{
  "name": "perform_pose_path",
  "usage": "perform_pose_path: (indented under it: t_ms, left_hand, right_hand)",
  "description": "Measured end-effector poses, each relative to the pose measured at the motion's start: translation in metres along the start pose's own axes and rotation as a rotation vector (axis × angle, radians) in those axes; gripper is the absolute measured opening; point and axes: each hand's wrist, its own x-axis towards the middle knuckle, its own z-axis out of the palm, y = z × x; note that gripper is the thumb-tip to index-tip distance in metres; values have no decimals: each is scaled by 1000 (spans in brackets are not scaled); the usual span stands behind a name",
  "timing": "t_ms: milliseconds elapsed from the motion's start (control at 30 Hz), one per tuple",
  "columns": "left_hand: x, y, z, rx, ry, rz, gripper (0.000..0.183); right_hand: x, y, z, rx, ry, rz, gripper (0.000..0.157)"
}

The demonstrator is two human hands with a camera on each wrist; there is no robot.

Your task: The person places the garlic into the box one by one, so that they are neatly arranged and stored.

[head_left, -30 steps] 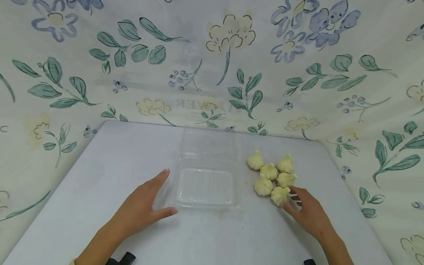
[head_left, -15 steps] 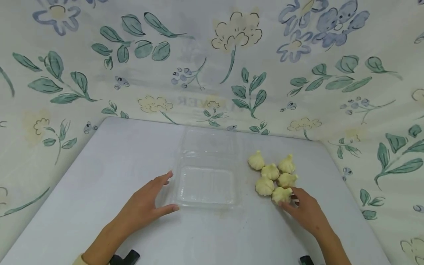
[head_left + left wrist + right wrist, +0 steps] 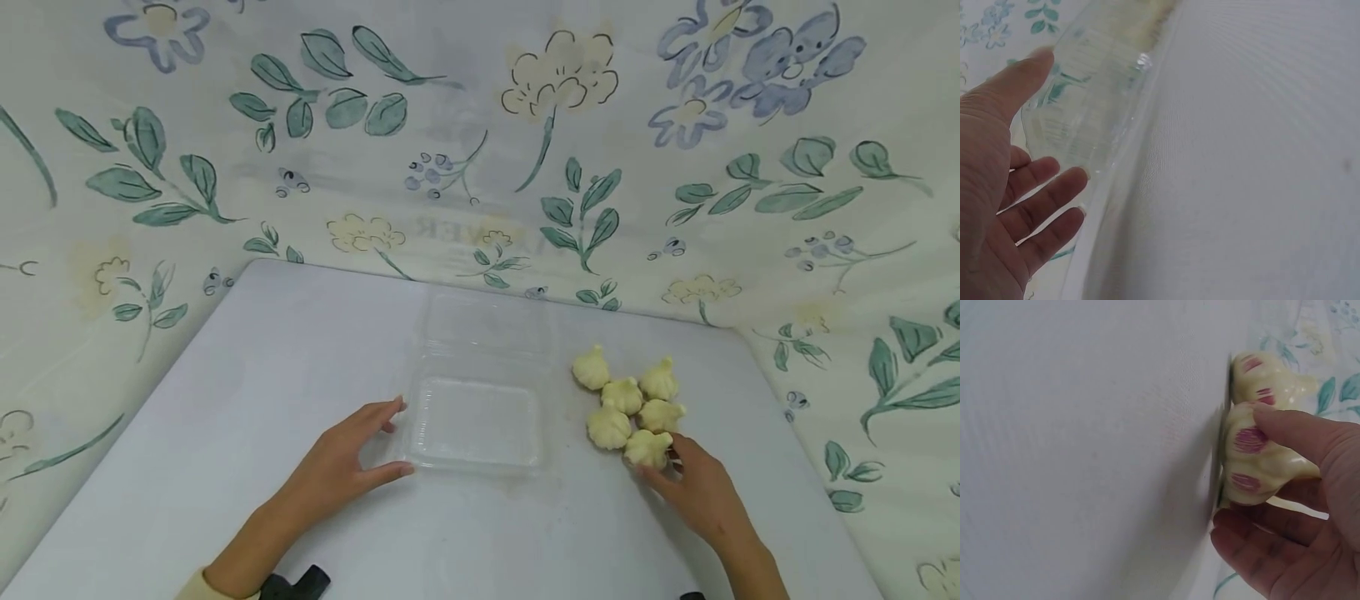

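Observation:
A clear plastic clamshell container point(image 3: 480, 467) lies with its lid folded back on the white table. My left hand point(image 3: 341, 467) is at its left side, thumb and fingers spread apart; whether the fingertips touch the wall I cannot tell. In the left wrist view, the left hand point(image 3: 1016, 181) has nothing between its fingers, with the container point(image 3: 1085, 119) beyond. To the right, my right hand point(image 3: 701, 492) pinches the nearest garlic bulb point(image 3: 647, 450) of a cluster. In the right wrist view, thumb and fingers are round this pale garlic bulb point(image 3: 1250, 456), which has purple streaks.
Several other garlic bulbs point(image 3: 622, 395) sit close together just behind the held one, right of the container. Floral cloth point(image 3: 450, 150) hangs behind and beside the white table point(image 3: 480, 542). Black devices point(image 3: 303, 583) show at the wrists.
My left hand has drawn slightly nearer to the container's left side. My right hand stays at the same garlic bulb. The head view has shifted a little.

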Motion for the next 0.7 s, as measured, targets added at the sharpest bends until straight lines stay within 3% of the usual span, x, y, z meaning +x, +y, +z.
perform_pose_path:
  t_ms: [200,367,500,700]
  left_hand:
    - [-1,-4,5,-107,40,96,92]
    - [0,-4,6,-151,59,128,94]
    - [0,-5,7,-182,79,146,91]
    - [-1,0,7,-233,67,29,75]
  right_hand:
    - [-2,0,2,32,32,-7,63]
    - [-4,-2,1,47,33,22,66]
    - [-7,-10,-3,52,39,9,59]
    - [-6,-25,-10,41,95,-85,49]
